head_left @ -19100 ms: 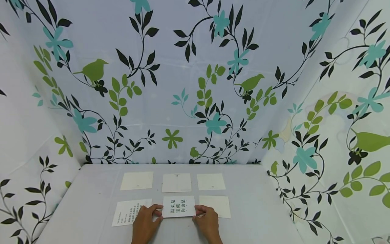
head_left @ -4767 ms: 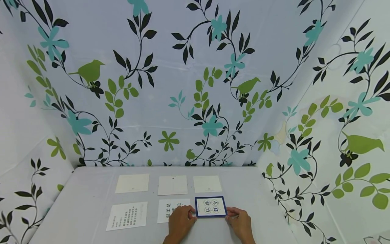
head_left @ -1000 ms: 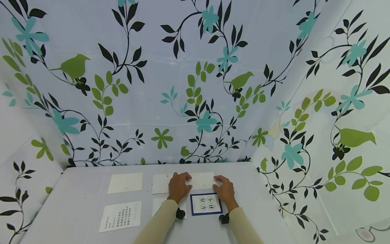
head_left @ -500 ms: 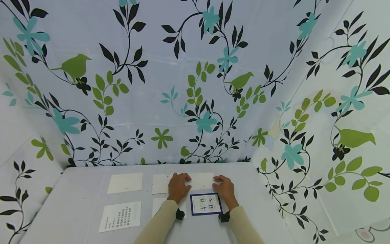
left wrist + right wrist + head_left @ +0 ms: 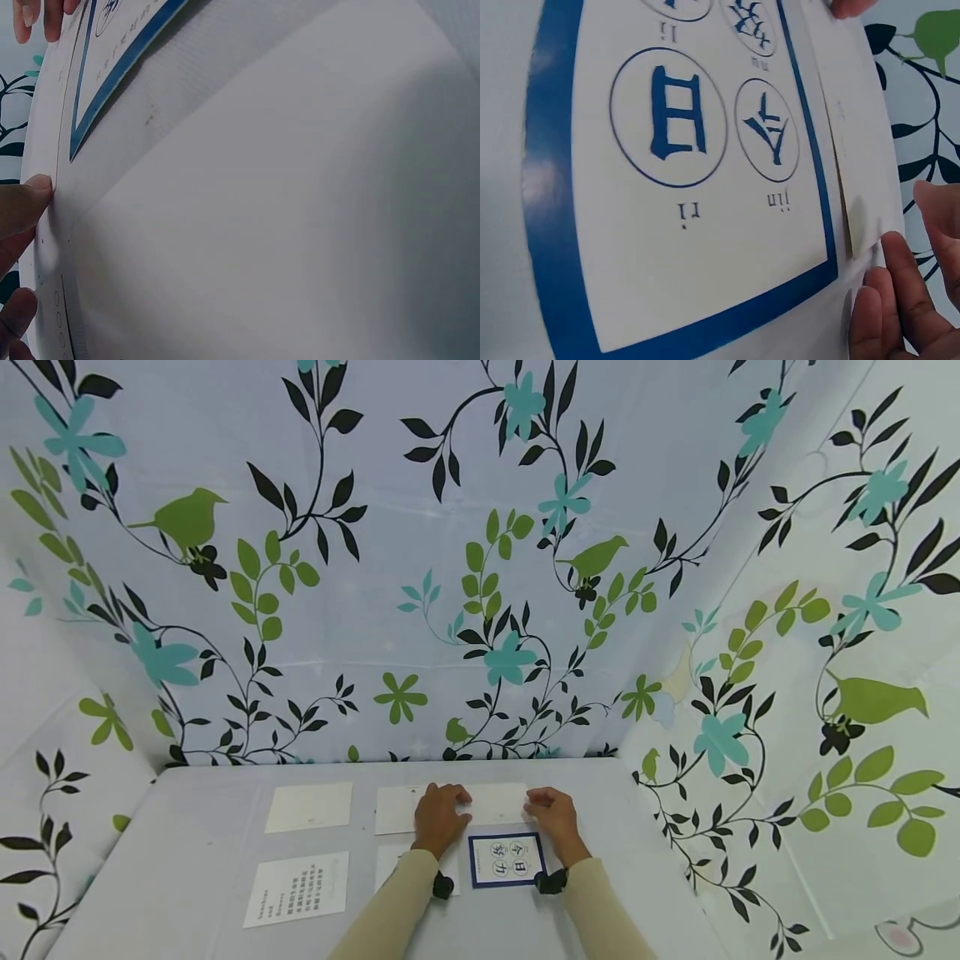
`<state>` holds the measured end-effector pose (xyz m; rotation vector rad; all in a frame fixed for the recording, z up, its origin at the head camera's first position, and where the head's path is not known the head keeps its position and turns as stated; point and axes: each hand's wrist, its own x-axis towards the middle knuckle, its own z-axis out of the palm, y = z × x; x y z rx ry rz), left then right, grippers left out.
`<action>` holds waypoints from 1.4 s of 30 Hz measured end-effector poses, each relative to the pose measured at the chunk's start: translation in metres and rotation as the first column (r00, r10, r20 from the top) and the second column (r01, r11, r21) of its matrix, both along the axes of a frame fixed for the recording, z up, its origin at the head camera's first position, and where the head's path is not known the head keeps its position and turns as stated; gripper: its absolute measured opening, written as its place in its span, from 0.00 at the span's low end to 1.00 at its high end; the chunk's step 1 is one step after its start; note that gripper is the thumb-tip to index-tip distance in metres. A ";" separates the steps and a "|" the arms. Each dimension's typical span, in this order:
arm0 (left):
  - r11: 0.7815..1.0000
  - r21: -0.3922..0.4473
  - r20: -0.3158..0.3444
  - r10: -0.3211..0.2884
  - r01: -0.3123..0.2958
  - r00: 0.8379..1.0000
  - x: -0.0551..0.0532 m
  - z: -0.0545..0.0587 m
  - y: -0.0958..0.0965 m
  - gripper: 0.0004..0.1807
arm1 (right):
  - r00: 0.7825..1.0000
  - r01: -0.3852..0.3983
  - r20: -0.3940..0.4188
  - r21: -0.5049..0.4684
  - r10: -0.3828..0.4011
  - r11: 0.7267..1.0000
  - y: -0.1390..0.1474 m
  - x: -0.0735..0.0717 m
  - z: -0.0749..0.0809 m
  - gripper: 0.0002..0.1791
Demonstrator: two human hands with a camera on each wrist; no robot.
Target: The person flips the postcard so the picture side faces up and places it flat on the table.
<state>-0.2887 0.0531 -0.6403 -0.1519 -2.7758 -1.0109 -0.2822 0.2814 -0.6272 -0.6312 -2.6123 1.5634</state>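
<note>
A pale blank-faced card (image 5: 495, 804) lies at the right of the back row. My left hand (image 5: 437, 818) is at its left edge; in the left wrist view the thumb (image 5: 36, 196) touches the card's corner, with the fingers apart below. My right hand (image 5: 556, 825) stands at its right edge, where a fingertip (image 5: 893, 244) reaches the corner and the thumb is spread away. Just in front lies a blue-bordered card (image 5: 507, 860) with circled characters. The left hand and sleeve cover parts of the two middle cards (image 5: 392, 814).
Another pale card (image 5: 309, 807) lies at the back left. In front of it is a white card (image 5: 297, 890) with rows of printed text. The white table (image 5: 195, 860) meets a wall of patterned cloth (image 5: 360, 610) at the back and sides.
The front-right card went from blank to its blue-bordered face. Both hands then moved back from it to the back-right card. Over the last second they have barely moved.
</note>
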 end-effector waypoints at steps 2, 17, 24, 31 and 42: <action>1.000 -0.001 -0.013 0.001 -0.001 1.000 -0.001 -0.003 0.000 0.15 | 1.000 0.018 -0.003 -0.025 -0.018 1.000 0.000 0.000 0.003 0.12; 0.999 0.045 0.019 0.010 -0.011 1.000 -0.002 -0.005 -0.004 0.14 | 1.000 0.013 0.016 -0.126 -0.011 0.992 0.003 0.000 0.018 0.08; 0.981 0.186 0.044 0.046 -0.053 0.998 0.001 0.003 -0.009 0.12 | 1.000 0.012 0.019 -0.182 -0.009 0.983 0.010 -0.001 0.013 0.08; 0.959 0.281 0.064 0.015 -0.033 0.998 0.001 0.013 -0.013 0.10 | 0.999 0.026 0.035 -0.247 -0.018 0.969 0.018 0.000 0.014 0.09; 0.965 0.259 0.060 0.017 -0.032 0.998 0.002 0.020 -0.018 0.12 | 0.997 -0.066 0.015 -0.261 0.072 0.963 0.023 0.004 0.020 0.10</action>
